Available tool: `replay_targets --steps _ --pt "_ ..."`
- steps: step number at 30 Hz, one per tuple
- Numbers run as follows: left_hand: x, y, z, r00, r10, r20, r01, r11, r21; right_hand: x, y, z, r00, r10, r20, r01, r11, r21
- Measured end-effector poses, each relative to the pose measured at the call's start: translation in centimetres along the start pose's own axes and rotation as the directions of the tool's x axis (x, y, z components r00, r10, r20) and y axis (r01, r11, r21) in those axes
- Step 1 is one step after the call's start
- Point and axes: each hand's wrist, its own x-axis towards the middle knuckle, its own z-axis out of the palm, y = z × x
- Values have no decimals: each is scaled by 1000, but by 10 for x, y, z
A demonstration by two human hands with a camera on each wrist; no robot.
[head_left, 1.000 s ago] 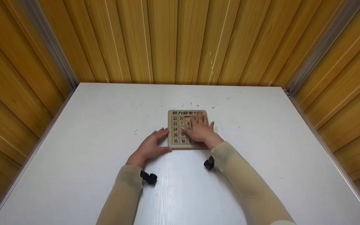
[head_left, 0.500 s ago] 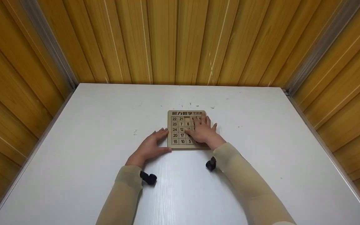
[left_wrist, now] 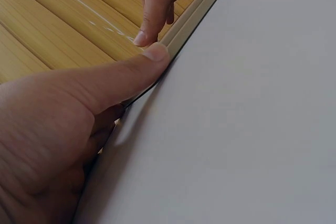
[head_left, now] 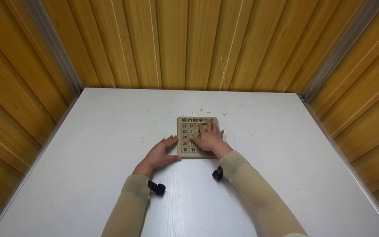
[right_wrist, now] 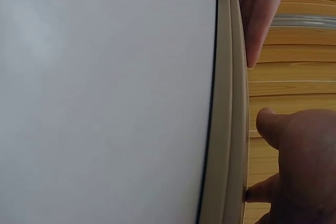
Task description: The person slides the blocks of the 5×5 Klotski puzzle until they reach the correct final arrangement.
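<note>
Sleeves: beige [head_left: 123, 204], reaching in from the near side, a small black device [head_left: 158, 188] at each wrist.
Left hand: [head_left: 158, 153] thumb and fingers spread apart around the near left corner, thumb on the front edge, fingertips along the left side.
Right hand: [head_left: 209, 140] fingers fanned over the numbered tiles; from the right wrist the thumb stands off the board while a lower finger meets it. No pinch is seen.
Puzzle board: [head_left: 192, 156] lying flat between the hands, about mid-counter, its lettered strip on the far side.
Just changed: half a second ago the vacancy in the top row was in the third cell; now a tile [head_left: 197, 126] starting with a 1 sits there, and the gap [head_left: 204, 125] shows in the fourth, partly behind fingers.
What that means: apparently one tile has slid one place left; the left column reads 22, 23, 24, 20, 15 as it did. Tiles beneath the palm cannot be read.
Counter: [head_left: 110, 138] white, faintly grained, with small dark scuffs [head_left: 200, 110] beyond the board.
Room: yellow-brown wood-look panels [head_left: 173, 42] at the back and both sides, grey metal strips [head_left: 56, 49] at the corners.
</note>
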Motion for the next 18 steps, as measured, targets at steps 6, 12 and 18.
replay_targets --steps 6,12,18 --pt "0 0 1 1000 3 -4 -3 1000 -1 0 -4 0 1000 -1 14 1 1000 22" --pt "-1 1 0 1000 -5 17 5 1000 11 -2 3 -2 1000 -6 7 6 999 41" --pt "-2 0 -2 1000 13 10 -13 1000 8 -7 20 -10 1000 -1 -1 1 998 59"
